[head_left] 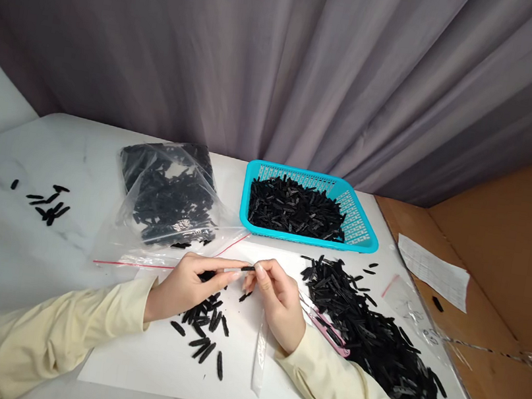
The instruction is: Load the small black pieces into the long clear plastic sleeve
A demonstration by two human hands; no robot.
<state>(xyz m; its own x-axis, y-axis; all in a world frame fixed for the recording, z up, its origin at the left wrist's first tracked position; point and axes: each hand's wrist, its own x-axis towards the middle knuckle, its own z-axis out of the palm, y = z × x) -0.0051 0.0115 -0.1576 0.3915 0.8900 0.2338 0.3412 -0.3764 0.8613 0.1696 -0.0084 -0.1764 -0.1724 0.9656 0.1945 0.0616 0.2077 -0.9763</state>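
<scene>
A small dark, elongated strip (248, 268) is pinched between my two hands, above a white sheet (123, 351). My left hand (197, 279) steadies its left side with the index finger stretched along it and the thumb below. On the strip's right end, my right hand (281, 302) closes thumb and finger. Beneath the hands lies a small loose pile of similar black strips (210, 321). A narrow clear plastic piece (260, 365) lies on the sheet under my right wrist. Pink-handled scissors (330, 334) rest beside my right hand, partly covered by strips.
A blue basket (310, 239) full of black strips stands at the back. Left of it lies a clear zip bag (116, 230) with strips. A large strip heap (374, 342) spreads to the right. Scattered strips (50, 214), a paper slip (435, 271) and cardboard (521, 197) lie further out.
</scene>
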